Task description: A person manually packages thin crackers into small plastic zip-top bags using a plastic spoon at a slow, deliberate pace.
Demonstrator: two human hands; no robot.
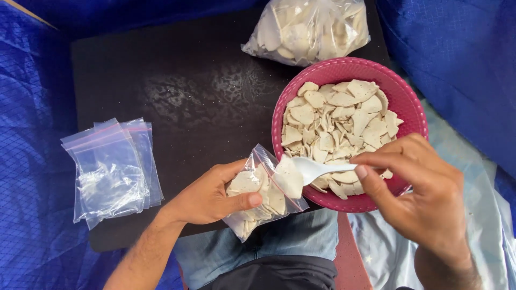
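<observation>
Bag (260, 196) w/ chips – left hand (207, 196) clamps it; right hand (424, 185) pinches spoon (314, 169).

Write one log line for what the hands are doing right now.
left hand: holds small bag open | right hand: tips white spoon with a chip into bag | pink bowl: chips | empty bags: left
</observation>
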